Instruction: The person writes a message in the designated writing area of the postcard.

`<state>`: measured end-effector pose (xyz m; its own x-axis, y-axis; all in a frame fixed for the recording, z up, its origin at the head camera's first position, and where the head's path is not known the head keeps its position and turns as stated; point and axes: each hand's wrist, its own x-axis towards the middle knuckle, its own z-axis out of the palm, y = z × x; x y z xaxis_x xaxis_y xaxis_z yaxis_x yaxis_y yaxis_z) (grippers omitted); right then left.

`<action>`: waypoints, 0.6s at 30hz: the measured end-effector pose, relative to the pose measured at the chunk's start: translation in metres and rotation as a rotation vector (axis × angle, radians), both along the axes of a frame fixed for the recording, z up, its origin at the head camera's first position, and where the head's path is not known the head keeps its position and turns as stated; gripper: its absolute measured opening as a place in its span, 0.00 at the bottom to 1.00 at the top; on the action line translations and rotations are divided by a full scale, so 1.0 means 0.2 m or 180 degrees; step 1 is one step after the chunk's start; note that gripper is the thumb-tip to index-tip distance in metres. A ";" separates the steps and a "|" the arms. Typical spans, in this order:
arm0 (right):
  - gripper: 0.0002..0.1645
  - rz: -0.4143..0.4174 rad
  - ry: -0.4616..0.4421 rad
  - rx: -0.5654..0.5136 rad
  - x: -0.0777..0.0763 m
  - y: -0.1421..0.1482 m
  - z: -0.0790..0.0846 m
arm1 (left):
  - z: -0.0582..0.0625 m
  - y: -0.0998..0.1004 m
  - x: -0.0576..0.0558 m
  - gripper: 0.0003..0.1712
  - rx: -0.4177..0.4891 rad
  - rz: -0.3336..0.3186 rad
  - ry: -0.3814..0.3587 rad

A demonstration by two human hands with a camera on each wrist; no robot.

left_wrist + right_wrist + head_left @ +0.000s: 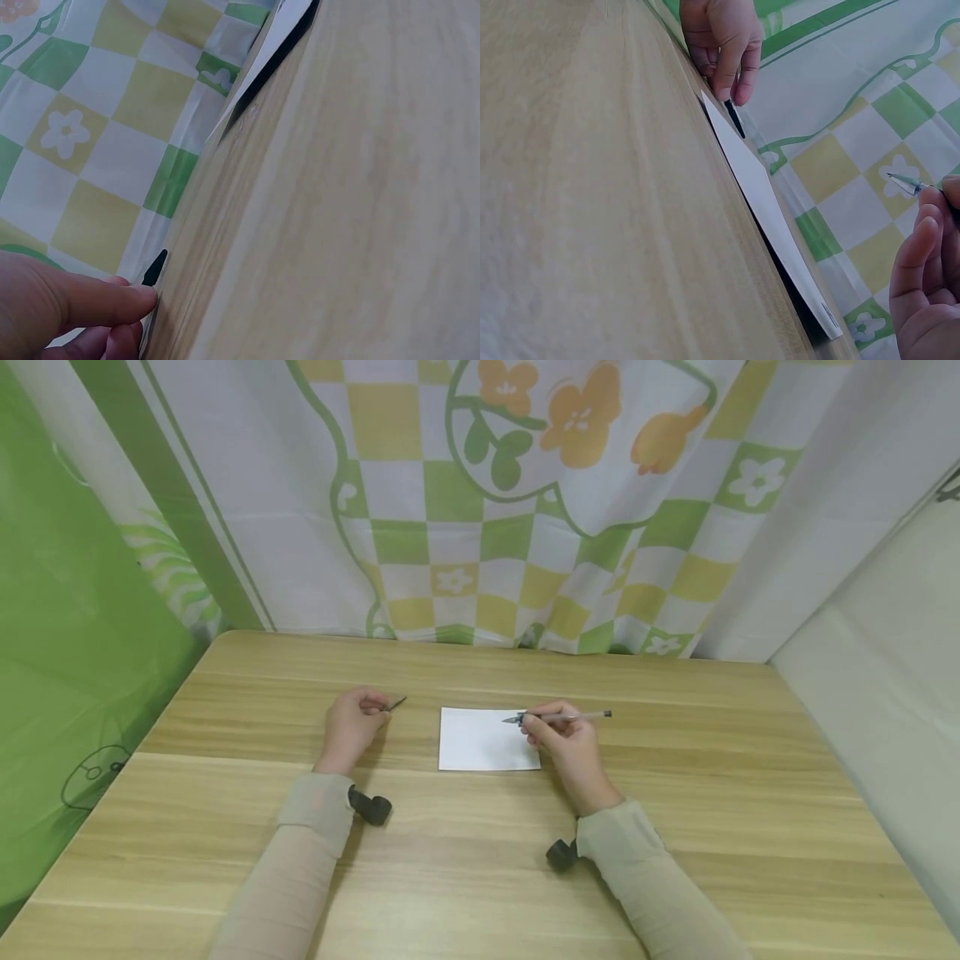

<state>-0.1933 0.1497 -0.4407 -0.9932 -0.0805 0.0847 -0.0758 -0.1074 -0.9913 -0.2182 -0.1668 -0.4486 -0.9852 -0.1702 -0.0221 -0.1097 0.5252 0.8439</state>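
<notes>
A pen [596, 715] is gripped by my right hand [573, 756], thumb and fingers around its front part. Its bare metal tip [906, 182] points left above the right part of a white sheet of paper [480, 745]. To the left of the sheet, my left hand [349, 728] pinches a small dark pen cap [397, 702] between thumb and fingers. In the left wrist view the dark end of the cap [155, 268] sticks out past the fingertips. Small dark marks [827, 309] show near one end of the sheet in the right wrist view.
The sheet lies on a wood-grain table [465, 877]. A checkered, flowered curtain [465, 543] hangs along the far edge. Green fabric [75, 635] stands at the left, a pale wall [885, 627] at the right. Each wrist wears a small black camera [372, 808].
</notes>
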 end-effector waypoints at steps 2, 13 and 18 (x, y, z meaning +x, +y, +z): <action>0.17 0.0004 0.0021 0.0007 0.00 0.00 0.00 | 0.00 0.00 0.00 0.13 0.0004 -0.0001 -0.0019; 0.17 0.0014 -0.0014 0.0032 0.00 0.00 0.00 | 0.01 0.02 0.01 0.12 -0.0123 -0.0032 0.0103; 0.16 0.0014 -0.0040 0.0023 0.00 0.00 -0.01 | 0.04 0.06 0.01 0.13 -0.0142 -0.0178 0.0284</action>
<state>-0.1940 0.1492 -0.4419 -0.9938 -0.0854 0.0716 -0.0629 -0.1005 -0.9929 -0.2166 -0.1557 -0.4412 -0.9909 -0.1136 0.0723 -0.0047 0.5656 0.8247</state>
